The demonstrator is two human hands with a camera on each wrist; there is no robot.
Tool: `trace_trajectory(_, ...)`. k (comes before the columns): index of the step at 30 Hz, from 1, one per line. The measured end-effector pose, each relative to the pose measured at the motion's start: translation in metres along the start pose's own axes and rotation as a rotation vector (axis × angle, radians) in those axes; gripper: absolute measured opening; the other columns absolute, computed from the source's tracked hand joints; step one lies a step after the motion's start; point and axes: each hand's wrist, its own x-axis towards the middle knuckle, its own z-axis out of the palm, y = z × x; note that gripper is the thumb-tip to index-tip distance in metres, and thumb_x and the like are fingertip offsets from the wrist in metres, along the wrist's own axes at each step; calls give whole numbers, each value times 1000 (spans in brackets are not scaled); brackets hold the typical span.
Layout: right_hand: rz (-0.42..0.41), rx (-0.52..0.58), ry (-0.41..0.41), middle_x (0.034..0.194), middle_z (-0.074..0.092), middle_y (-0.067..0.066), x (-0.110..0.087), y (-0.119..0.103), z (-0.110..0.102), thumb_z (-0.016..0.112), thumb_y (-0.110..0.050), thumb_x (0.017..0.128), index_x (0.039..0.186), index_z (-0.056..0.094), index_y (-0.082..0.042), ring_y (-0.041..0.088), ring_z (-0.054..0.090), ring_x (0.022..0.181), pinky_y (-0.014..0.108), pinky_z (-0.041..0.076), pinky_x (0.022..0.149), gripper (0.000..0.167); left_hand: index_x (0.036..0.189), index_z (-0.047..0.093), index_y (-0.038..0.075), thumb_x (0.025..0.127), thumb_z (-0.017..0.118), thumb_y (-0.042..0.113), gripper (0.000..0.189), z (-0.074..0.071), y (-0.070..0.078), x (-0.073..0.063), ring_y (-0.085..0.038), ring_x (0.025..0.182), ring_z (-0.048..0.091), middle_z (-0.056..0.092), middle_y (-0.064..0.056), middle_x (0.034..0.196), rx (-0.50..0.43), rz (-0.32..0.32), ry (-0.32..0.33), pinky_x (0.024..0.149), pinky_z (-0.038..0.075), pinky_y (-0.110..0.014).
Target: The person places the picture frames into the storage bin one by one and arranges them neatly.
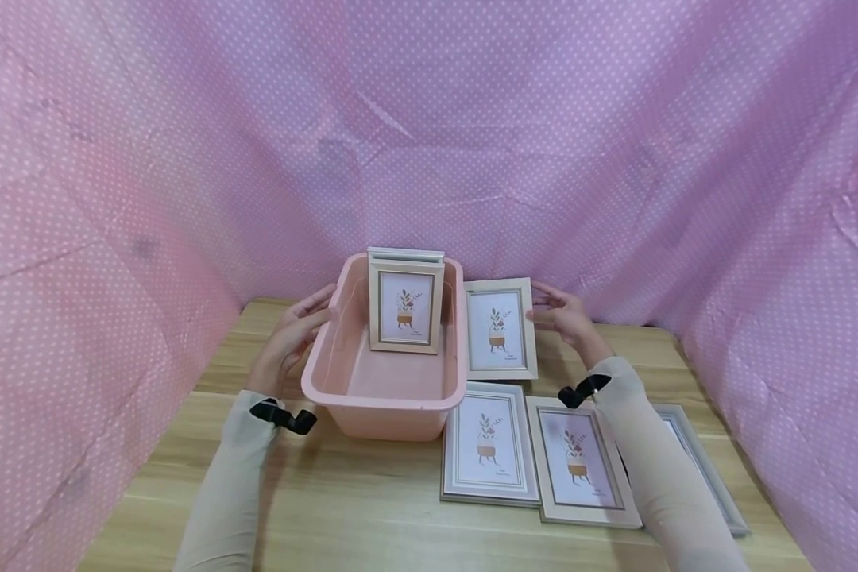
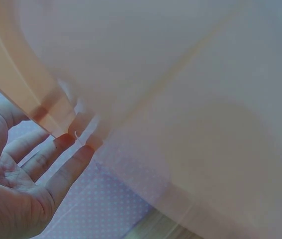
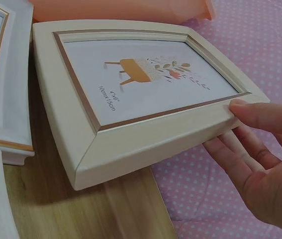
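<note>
My right hand (image 1: 565, 318) pinches the right edge of a cream picture frame (image 1: 531, 349), thumb on the front border and fingers underneath. In the right wrist view this frame (image 3: 145, 142) is tilted, with its near corner raised above the wood. My left hand (image 1: 296, 330) is at the left side of a pink plastic tub (image 1: 382, 425). Its extended fingers touch the tub (image 2: 205, 124) by the rim in the left wrist view. Inside the tub, a cream picture frame (image 1: 405, 348) leans upright in front of a whiter frame (image 1: 405, 254).
On the wooden table (image 1: 350, 508), a white frame (image 1: 489, 492) and a cream frame (image 1: 593, 515) lie right of the tub. A grey frame (image 1: 708, 469) lies farther right, partly behind the right sleeve. Pink dotted cloth (image 1: 429, 175) hangs around the table's back and sides.
</note>
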Motion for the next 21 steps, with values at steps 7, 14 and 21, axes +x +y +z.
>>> trace_trajectory(7,-33,80,1,105,68,-3,-5,0,-10,65,19,87,156,37,-7,11,72,87,29,65,81,79,159,32,5,102,62,10,65,0,-1,-1,-1,106,66,57,5,131,-23,5,2,85,60,-17)
trace_trajectory(14,-57,169,-12,102,73,-5,-10,-2,-21,60,21,90,159,30,-4,10,73,86,28,65,76,79,160,32,7,102,62,9,66,-1,-1,1,-2,108,66,52,-4,140,-20,-13,1,85,60,-17)
trace_trajectory(21,-45,234,-10,101,73,-3,-18,-13,-29,61,19,92,160,28,-6,11,74,87,26,65,76,80,160,32,10,101,63,11,67,-1,2,3,1,108,65,37,-18,160,-1,-37,-2,84,60,-15)
